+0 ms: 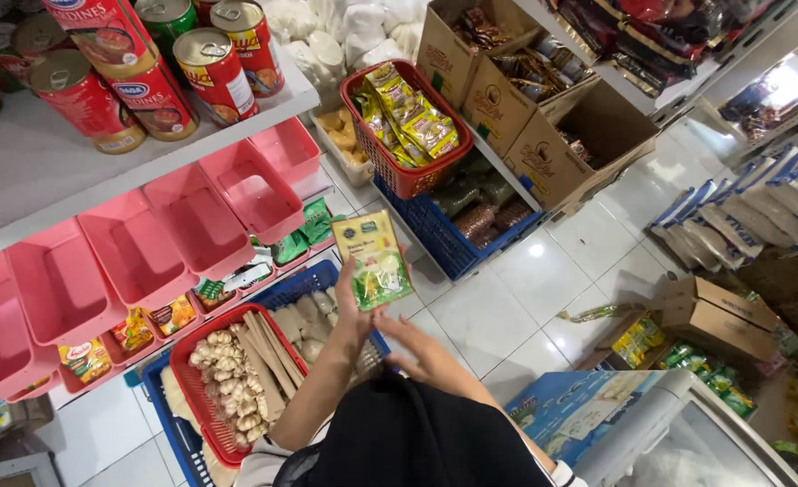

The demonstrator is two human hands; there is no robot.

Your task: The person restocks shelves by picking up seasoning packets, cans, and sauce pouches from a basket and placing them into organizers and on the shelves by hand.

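My left hand (pixel 352 307) is raised and grips a yellow-and-green seasoning sachet (pixel 376 257) by its lower left edge, holding it upright over the floor in front of the shelves. My right hand (pixel 421 350) is just below and to the right of the sachet, fingers stretched out, holding nothing. It does not touch the sachet. A red basket (pixel 374 149) filled with similar yellow sachets stands further ahead, on top of a blue crate (pixel 435 239).
Pink plastic bins (pixel 196 221) line the lower shelf at left, with red cans (pixel 214 72) on the white shelf above. A red basket of ginger and sticks (pixel 202 410) sits in a blue crate by my left arm. Cardboard boxes (pixel 557 149) and a glass-topped freezer (pixel 678 433) stand at right.
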